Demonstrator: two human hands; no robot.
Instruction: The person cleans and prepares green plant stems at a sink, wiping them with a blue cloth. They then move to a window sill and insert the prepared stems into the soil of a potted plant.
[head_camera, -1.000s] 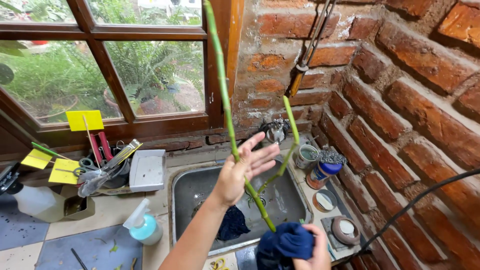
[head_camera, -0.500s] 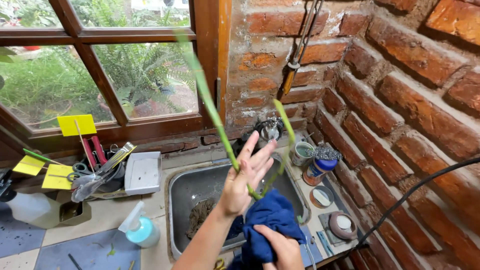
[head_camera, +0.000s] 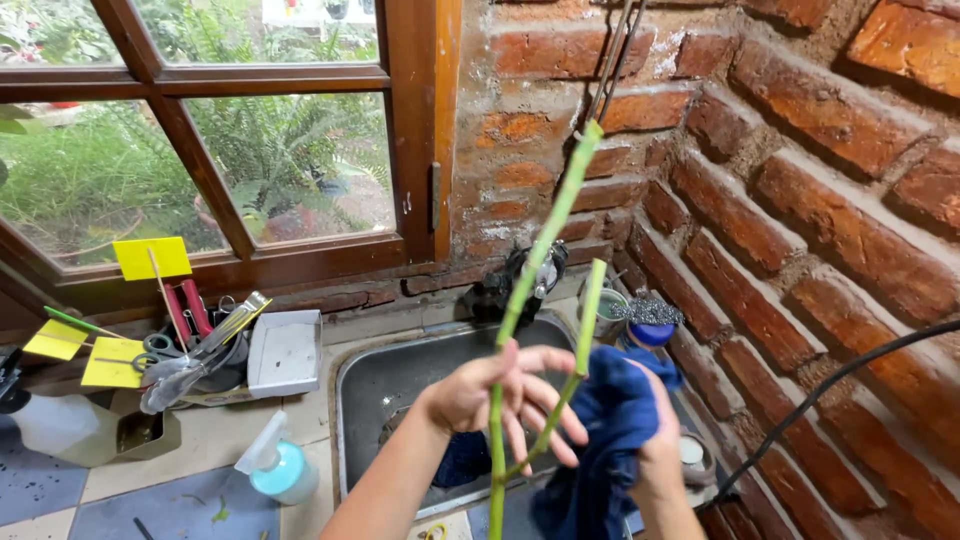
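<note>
My left hand (head_camera: 495, 395) holds a long green forked plant stem (head_camera: 540, 260) upright over the sink, fingers spread around it. The stem's cut top reaches up in front of the brick wall, and a shorter side branch (head_camera: 588, 310) rises to the right. Just right of the stem, my right hand (head_camera: 655, 450) grips a dark blue cloth (head_camera: 605, 430), pressed against the side branch.
A metal sink (head_camera: 400, 385) lies below the hands, with a tap (head_camera: 525, 275) behind it. Jars and a lid (head_camera: 640, 320) stand at its right rim. Left on the tiled counter: a spray bottle (head_camera: 275, 465), a white box (head_camera: 285, 350), tools and yellow tags (head_camera: 150, 260). A black cable (head_camera: 830, 385) crosses the brick wall.
The stem has swung from leaning left to nearly upright. My right hand has lifted the blue cloth from low over the sink up to the stem's side branch.
</note>
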